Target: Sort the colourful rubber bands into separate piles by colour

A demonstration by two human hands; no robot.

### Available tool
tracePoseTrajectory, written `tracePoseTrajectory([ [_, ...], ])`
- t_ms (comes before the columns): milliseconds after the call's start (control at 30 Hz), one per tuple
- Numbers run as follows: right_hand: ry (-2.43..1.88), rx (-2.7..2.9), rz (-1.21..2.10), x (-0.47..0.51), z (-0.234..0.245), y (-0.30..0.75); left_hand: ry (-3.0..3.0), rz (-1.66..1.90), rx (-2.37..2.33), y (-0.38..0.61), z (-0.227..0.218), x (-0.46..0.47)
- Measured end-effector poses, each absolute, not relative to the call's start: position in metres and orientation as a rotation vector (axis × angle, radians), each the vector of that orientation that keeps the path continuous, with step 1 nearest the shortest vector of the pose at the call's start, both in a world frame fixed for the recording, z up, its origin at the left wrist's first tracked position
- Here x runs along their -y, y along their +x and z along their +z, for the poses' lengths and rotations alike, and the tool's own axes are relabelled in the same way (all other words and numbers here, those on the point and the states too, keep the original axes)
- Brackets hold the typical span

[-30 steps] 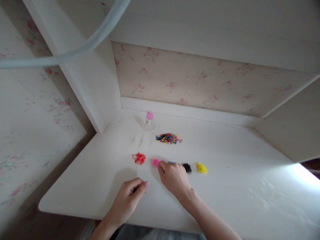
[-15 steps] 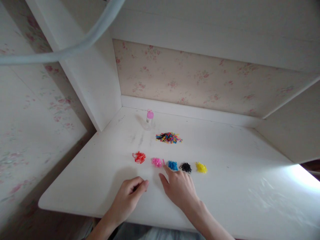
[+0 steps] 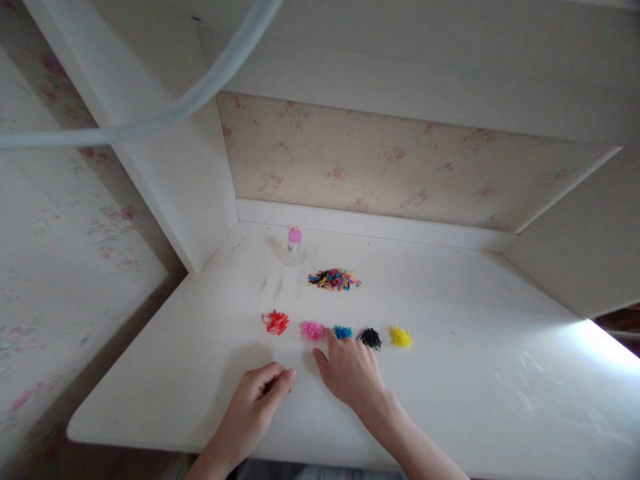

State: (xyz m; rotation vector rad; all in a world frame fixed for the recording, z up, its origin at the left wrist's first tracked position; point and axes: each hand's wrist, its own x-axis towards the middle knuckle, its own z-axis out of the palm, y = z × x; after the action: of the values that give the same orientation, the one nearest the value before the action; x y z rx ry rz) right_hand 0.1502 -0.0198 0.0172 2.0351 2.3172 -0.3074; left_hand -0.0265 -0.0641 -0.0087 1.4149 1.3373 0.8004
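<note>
My right hand [image 3: 353, 370] reaches over the white desk with its index finger stretched out. That fingertip is at the right edge of a pile of pink rubber bands [image 3: 313, 331], and the thumb is apart from it. Under and just beyond the fingers lies a partly covered pile of blue rubber bands [image 3: 343, 331]. A pile of black rubber bands [image 3: 371, 339] is by the knuckles. My left hand [image 3: 263, 397] is closed near the desk's front, thumb against the curled fingers; whatever they may hold is hidden. The nearest pile beyond it is of red rubber bands [image 3: 277, 323].
Yellow rubber bands [image 3: 401, 337] form the right end of the row. Behind it lies a mixed-colour heap of bands [image 3: 334, 279]. A clear bottle with a pink cap [image 3: 295, 235] stands farther back. A pale tube [image 3: 195, 100] crosses the upper left.
My right index finger has moved left to the pink pile, and the loose pink band beside it now lies against the pile. The left hand stays closed. The view has shifted slightly.
</note>
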Motion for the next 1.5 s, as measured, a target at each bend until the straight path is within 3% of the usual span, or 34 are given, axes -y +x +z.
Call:
tracePoseTrajectory([
  [633, 2.18, -2.432, -0.358, 0.049, 0.011, 0.185, 1.559, 0.699, -1.332, -0.017, 0.003, 0.058],
  [900, 2.359, -2.643, -0.721, 0.081, -0.026, 0.218, 2.182, 0.535, -1.511, 0.004, 0.039, -0.005],
  [1167, 2.334, -2.789, -0.667, 0.083, -0.029, 0.221, 2.363, 0.297, -1.807, 0.043, 0.033, -0.077],
  [1500, 2.315, -2.81, -0.675, 0.084, -0.029, 0.224, 2.558, 0.246, -1.643, 0.098, 0.02, -0.105],
])
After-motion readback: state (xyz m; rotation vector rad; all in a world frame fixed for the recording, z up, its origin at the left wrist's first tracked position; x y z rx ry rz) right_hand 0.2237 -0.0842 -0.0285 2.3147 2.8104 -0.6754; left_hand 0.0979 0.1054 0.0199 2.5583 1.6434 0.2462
